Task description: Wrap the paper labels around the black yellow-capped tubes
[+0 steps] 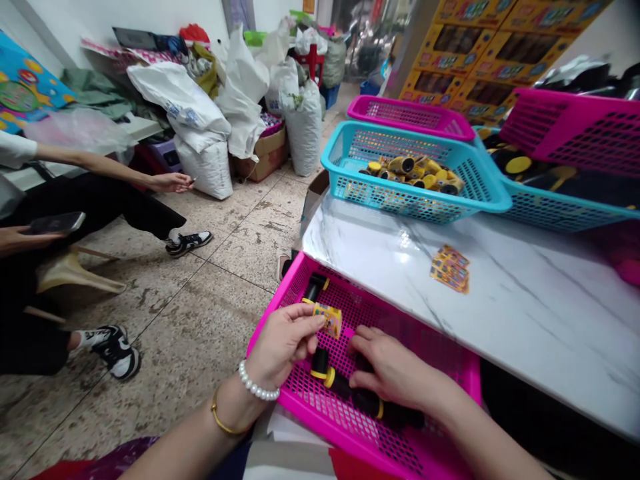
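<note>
My left hand (283,340) pinches a small yellow printed paper packet (327,320) between thumb and fingers, above a magenta mesh basket (274,303). My right hand (390,370) sits over the basket with curled fingers, resting on a black tube (364,363). Several black tubes with yellow rings lie in the basket, among them one (320,363) between my hands and one (315,287) farther off. A pearl bracelet and a gold bangle circle my left wrist.
A white marble-pattern table (500,313) runs beside the basket, with a small pile of yellow printed packets (450,269) on it. Beyond stand a turquoise basket (415,200) of tubes and more magenta baskets. Seated people sit left, one holding a phone (55,223). White sacks (200,127) line the wall.
</note>
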`<state>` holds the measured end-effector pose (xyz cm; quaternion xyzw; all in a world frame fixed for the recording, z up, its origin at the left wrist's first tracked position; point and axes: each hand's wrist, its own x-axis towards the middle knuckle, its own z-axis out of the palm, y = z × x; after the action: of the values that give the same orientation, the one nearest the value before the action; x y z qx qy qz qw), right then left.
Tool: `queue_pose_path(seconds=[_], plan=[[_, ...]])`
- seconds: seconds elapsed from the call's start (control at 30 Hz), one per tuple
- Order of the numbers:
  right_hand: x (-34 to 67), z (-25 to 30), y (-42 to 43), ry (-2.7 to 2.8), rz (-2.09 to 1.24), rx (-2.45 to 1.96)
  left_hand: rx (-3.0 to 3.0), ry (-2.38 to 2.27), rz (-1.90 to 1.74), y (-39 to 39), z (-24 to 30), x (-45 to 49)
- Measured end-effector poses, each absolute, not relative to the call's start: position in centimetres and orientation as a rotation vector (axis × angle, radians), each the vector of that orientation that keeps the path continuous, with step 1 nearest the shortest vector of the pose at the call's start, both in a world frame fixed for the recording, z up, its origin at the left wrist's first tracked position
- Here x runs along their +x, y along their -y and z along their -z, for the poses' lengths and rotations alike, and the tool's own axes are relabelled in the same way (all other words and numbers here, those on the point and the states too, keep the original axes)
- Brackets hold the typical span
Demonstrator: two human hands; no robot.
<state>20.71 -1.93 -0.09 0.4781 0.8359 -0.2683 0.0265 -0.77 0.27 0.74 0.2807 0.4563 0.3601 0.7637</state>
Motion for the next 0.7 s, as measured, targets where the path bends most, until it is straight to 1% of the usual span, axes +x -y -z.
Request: queue_pose_path(seconds=[0.07, 0.17, 0.2, 0.27, 0.33, 0.4, 0.5, 0.57, 0.63, 0.7], plan=[[21.1, -0.2, 2.0, -2.586, 0.891, 1.568, 0.608, -1.004, -0.793, -0.3, -0.7, -0.7], [21.3, -0.2, 2.4, -2.473, 0.685, 1.76, 0.578, -1.037, -0.795, -0.2, -0.4, -0.6], [21.2, -0.1, 2.5, -2.434, 0.651, 1.757, 0.575, -1.036, -0.794, -0.2, -0.3, -0.6], [20.9, 0.0, 2.7, -2.421, 0.727, 1.664, 0.572, -1.024, -0.797, -0.2, -0.1, -0.5], [20.7, -0.3, 2.6, -2.465, 0.937, 1.605, 0.558, -1.014, -0.799, -0.2, 0.0, -0.6], [20.8, -0.7, 2.3, -2.47, 1.266, 1.677, 0.548, -0.994, -0.797, -0.3, -0.1, -0.6], [21.0, -1.4, 1.7, -2.277, 1.967, 1.801, 0.548, -0.972, -0.792, -0.4, -0.2, -0.6], [21.0, -1.7, 1.5, -2.087, 2.36, 1.791, 0.539, -0.972, -0.797, -0.4, -0.3, -0.6], [21.0, -1.7, 1.5, -1.993, 2.582, 1.78, 0.533, -0.969, -0.8, -0.5, -0.4, -0.5], [20.9, -1.7, 1.6, -2.023, 2.644, 1.838, 0.531, -0.964, -0.796, -0.5, -0.3, -0.4]])
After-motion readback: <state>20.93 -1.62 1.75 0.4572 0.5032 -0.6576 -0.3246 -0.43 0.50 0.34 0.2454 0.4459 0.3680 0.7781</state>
